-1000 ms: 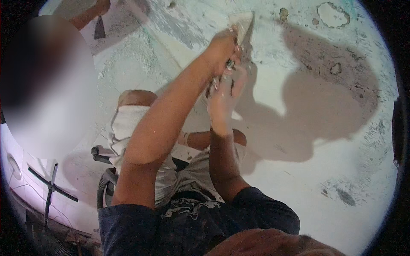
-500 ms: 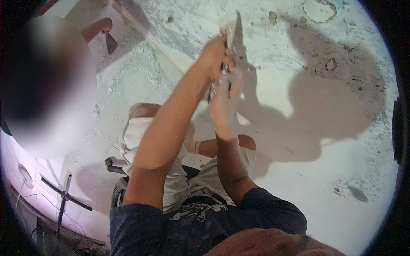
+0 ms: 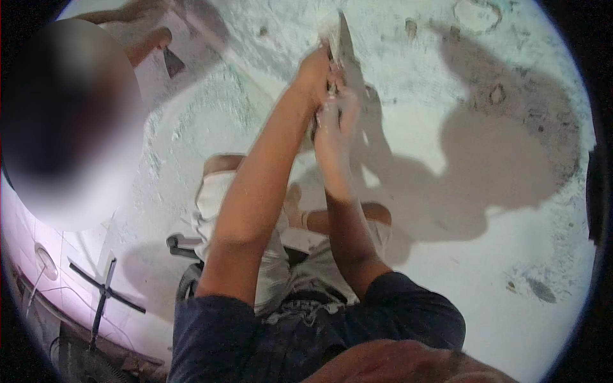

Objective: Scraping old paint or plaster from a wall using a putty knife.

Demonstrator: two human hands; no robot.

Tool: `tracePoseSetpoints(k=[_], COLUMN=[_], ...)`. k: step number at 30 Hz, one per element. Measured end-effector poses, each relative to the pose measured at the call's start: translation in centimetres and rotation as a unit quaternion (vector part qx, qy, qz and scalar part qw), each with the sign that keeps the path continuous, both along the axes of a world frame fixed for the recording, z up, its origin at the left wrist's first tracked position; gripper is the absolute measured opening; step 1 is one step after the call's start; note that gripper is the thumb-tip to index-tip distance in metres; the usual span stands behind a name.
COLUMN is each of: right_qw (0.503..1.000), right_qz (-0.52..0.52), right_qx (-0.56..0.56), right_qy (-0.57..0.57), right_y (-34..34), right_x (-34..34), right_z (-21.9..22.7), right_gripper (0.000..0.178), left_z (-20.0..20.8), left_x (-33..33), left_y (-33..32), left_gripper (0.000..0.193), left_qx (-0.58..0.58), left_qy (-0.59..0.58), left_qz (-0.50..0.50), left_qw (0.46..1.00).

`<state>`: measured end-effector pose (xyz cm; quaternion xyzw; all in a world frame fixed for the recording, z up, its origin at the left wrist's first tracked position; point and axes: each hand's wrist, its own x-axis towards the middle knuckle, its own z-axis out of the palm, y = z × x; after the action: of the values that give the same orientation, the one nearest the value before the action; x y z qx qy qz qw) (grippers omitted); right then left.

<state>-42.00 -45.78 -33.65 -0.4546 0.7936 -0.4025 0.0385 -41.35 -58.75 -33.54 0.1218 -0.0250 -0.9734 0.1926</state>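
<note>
A wide-bladed scraper [image 3: 343, 38] is raised at the top of the view, its pale blade seen nearly edge-on against the white, patchy plastered surface [image 3: 408, 115]. My left hand [image 3: 314, 71] is closed round it close to the blade. Just below, my right hand [image 3: 334, 113], smeared with white, is wrapped round the handle. Both arms are stretched out, and motion blurs the fingers somewhat. Whether the blade's edge touches the surface I cannot tell.
At the left sits another person, partly blurred out, whose hand [image 3: 159, 41] holds a small dark putty knife [image 3: 173, 63]. A black cross-shaped stand [image 3: 105, 290] is at the lower left, near a round fitting [image 3: 46, 260] with a cord. Chipped patches [image 3: 497, 94] mark the surface at right.
The scraper and both my hands have shifted slightly up and to the left in the picture. My grip stays the same.
</note>
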Motion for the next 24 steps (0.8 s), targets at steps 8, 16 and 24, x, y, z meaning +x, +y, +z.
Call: tracePoseSetpoints(k=[8, 16, 24], right_qw=[0.996, 0.981, 0.982], right_qz=[-0.042, -0.022, -0.073], right_qx=[-0.038, -0.002, 0.007], right_qy=[-0.065, 0.195, -0.172], right_y=[1.8, 0.3, 1.9], right_x=[0.5, -0.6, 1.2], right_z=[-0.8, -1.8, 0.4], right_gripper=[0.023, 0.019, 0.022], left_z=[-0.5, -1.7, -0.3], left_x=[-1.2, -0.6, -1.5], left_y=[2.2, 0.9, 2.4], left_gripper=[0.037, 0.046, 0.041], left_qx=[-0.052, 0.038, -0.028], left_qy=[-0.099, -0.101, -0.176], left_qz=[0.014, -0.057, -0.041], left_qw=[0.994, 0.993, 0.983])
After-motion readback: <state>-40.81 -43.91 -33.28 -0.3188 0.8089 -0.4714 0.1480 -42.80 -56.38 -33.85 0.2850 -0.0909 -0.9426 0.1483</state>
